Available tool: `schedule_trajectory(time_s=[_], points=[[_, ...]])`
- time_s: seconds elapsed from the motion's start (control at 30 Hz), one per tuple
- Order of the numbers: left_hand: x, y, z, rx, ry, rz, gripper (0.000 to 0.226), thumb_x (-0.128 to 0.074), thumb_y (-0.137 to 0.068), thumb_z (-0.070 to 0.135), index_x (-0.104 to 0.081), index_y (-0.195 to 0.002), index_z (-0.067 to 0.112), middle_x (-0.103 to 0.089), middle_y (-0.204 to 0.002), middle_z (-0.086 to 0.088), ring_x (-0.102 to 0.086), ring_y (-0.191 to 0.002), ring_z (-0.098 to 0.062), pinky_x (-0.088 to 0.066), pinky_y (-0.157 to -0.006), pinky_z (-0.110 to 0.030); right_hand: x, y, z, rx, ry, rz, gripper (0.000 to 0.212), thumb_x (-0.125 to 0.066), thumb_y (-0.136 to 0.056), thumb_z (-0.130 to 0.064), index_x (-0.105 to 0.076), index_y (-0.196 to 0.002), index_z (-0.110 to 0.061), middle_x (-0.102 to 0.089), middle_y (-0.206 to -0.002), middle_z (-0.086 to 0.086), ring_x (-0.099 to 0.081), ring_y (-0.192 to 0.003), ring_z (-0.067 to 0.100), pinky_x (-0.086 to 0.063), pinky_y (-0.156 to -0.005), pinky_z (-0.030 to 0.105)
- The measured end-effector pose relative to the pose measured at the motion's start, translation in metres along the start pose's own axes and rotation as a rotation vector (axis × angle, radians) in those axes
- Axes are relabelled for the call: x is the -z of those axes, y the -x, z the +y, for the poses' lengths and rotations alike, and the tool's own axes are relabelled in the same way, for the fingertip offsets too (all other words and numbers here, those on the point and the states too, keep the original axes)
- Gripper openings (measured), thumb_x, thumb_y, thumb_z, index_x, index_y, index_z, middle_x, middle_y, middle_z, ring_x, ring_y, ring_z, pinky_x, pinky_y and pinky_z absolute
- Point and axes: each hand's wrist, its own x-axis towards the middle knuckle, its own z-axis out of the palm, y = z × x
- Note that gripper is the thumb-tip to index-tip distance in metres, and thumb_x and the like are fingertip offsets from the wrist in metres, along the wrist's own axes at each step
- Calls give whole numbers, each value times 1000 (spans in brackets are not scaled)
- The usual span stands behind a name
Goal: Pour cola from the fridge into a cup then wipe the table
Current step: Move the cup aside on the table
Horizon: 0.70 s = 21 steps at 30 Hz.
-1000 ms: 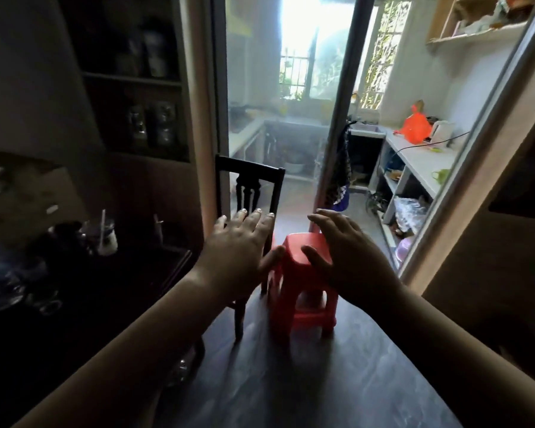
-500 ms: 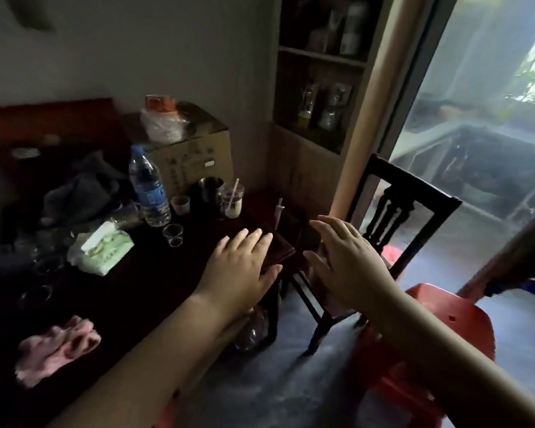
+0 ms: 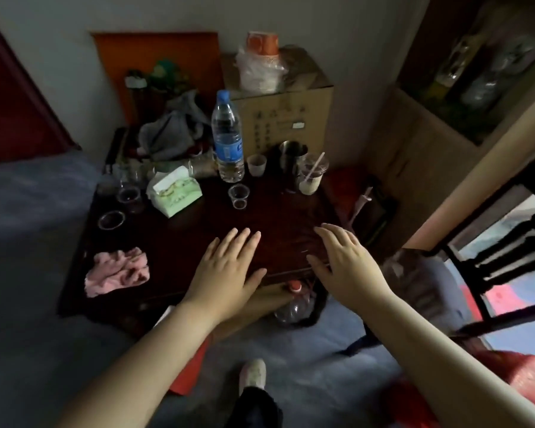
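Left hand [image 3: 226,270], right hand [image 3: 345,264]: we held both flat, palms down, fingers spread, empty, over dark surface [image 3: 198,242]; pink cloth [image 3: 116,271] lay crumpled left.

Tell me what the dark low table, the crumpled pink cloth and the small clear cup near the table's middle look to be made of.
Dark low table: probably wood with a dark reddish varnish, from its faint sheen.
Crumpled pink cloth: soft fabric, perhaps terry; it lies in matte, fuzzy folds.
Small clear cup: likely thin clear plastic; the table shows through its wall, though glass cannot be ruled out.
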Motion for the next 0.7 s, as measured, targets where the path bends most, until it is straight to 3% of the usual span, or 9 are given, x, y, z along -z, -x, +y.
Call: schedule_trajectory(time_s=[0.4,0.6,0.7], points=[[-126,-72,-66,146,160,-245,73,-20,-90,55,-17,-150,13,-14,-158,-8,-9,-146,-25,-11,-115,-41,-123,-98,29,-126,-65,-291,58,-50,-94,-37,-34,-143,-9,-35,-149,7,-29,-139,23,-28,-111,32],[-168,-73,-74,178,111,-348,71,-28,-89,51,-36,-143,6,-31,-151,-14,-29,-139,-30,-33,-106,-47,-171,-117,42,-194,-70,-437,65,-47,-95,-40,-23,-148,-11,-19,-156,9,-16,-144,25,-24,-113,35],[-181,-72,-73,208,119,-356,70,-28,-90,50,-34,-143,5,-29,-152,-15,-27,-140,-30,-30,-107,-47,-187,-124,45,-180,-58,-462,67,-47,-95,-41,-22,-148,-10,-14,-157,12,-12,-145,28,-20,-115,36]])
